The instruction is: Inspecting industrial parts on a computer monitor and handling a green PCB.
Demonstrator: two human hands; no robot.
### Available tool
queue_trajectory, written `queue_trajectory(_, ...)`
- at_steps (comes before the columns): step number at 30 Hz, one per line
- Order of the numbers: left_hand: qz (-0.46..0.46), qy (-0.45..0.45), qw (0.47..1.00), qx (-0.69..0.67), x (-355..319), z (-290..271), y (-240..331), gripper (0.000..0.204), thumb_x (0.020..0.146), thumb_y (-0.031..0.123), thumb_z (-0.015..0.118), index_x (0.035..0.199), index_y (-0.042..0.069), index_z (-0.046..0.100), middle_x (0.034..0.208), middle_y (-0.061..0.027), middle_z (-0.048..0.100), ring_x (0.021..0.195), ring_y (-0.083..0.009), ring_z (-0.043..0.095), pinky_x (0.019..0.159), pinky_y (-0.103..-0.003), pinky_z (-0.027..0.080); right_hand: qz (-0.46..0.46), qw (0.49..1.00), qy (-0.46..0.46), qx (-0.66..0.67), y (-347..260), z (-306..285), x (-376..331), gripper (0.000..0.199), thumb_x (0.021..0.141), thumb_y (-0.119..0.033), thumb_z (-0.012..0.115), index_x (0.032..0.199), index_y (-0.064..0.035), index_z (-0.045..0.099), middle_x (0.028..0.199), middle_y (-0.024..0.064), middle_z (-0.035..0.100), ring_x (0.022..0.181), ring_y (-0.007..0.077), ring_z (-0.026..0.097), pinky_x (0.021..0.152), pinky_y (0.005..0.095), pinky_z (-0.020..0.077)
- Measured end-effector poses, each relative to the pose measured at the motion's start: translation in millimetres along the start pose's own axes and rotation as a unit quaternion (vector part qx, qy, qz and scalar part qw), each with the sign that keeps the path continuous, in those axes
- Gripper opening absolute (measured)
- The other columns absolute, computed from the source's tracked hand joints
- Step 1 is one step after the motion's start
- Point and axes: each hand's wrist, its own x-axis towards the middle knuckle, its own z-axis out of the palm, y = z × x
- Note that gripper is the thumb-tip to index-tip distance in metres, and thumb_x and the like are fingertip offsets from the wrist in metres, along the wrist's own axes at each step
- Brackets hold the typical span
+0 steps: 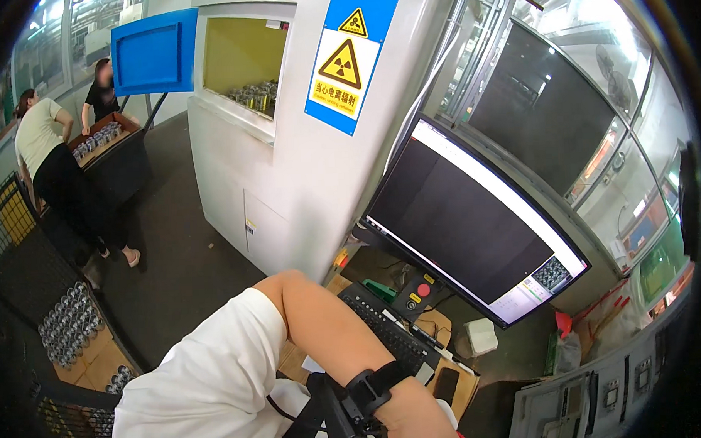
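Note:
My left arm, in a white short sleeve, bends at a raised elbow, and its forearm runs down to the lower edge. A black strapped device is fastened near the wrist. The hand itself falls outside the picture, and my right hand does not appear either. Beyond the forearm lies a black keyboard, partly covered by the arm. A dark phone rests on the wooden desktop. Behind the keyboard stands a control box with a red push button, below a large tilted monitor.
A pale machine cabinet stands ahead, its blue door swung open and shiny metal parts visible through its opening. At far left, two people are at a bin of parts. Nearer is a mesh crate beside stacked metal parts.

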Motion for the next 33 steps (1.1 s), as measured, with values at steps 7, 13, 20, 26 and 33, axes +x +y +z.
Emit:
queue_trajectory(7,-0.045,-0.155,0.980,0.117,-13.2,-0.1,5.7,0.026,0.097,0.029,0.066,0.096,0.003,0.063,0.091,-0.0178,0.063,0.085,-0.0352,0.060,0.076,-0.048,0.047,0.084,0.959,0.055,0.266,-158.4,-112.6,51.6,0.016,0.106,-0.005,0.052,0.101,0.0011,0.066,0.095,0.0050,0.065,0.093,0.0157,0.059,0.086,0.0298,0.0478)
queue_trajectory(13,-0.033,-0.135,0.988,0.071,-6.1,11.3,0.4,0.036,0.096,0.033,0.068,0.106,0.002,0.055,0.102,-0.0191,0.058,0.094,-0.0349,0.057,0.082,-0.048,0.046,0.205,0.868,0.118,0.438,-229.8,-173.4,54.8,0.016,0.106,-0.005,0.053,0.100,0.0009,0.067,0.095,0.0051,0.065,0.092,0.0155,0.060,0.086,0.0293,0.0480)
queue_trajectory(20,-0.050,-0.111,0.992,0.041,-7.2,11.8,5.4,0.051,0.094,0.038,0.070,0.118,0.001,0.044,0.115,-0.0207,0.052,0.105,-0.0344,0.054,0.090,-0.048,0.044,0.217,0.869,0.121,0.428,-237.2,-174.5,54.9,0.015,0.106,-0.004,0.054,0.103,0.0012,0.068,0.097,0.0052,0.067,0.092,0.0154,0.061,0.086,0.0294,0.0491)
queue_trajectory(26,-0.053,-0.100,0.994,0.014,-10.2,11.7,8.9,0.067,0.092,0.042,0.072,0.128,0.000,0.036,0.126,-0.0221,0.047,0.114,-0.0341,0.052,0.096,-0.048,0.043,0.217,0.864,0.128,0.436,-241.3,-172.9,52.9,0.015,0.106,-0.004,0.054,0.104,0.0008,0.068,0.098,0.0053,0.068,0.092,0.0148,0.062,0.084,0.0283,0.0498)
queue_trajectory(33,-0.085,-0.087,0.993,-0.014,-17.0,6.3,12.3,0.085,0.090,0.047,0.075,0.140,-0.001,0.025,0.139,-0.0236,0.042,0.125,-0.0336,0.049,0.103,-0.048,0.041,0.209,0.877,0.116,0.417,-237.1,-170.4,55.6,0.016,0.107,-0.005,0.054,0.104,0.0011,0.068,0.097,0.0046,0.067,0.090,0.0141,0.061,0.083,0.0285,0.0494)
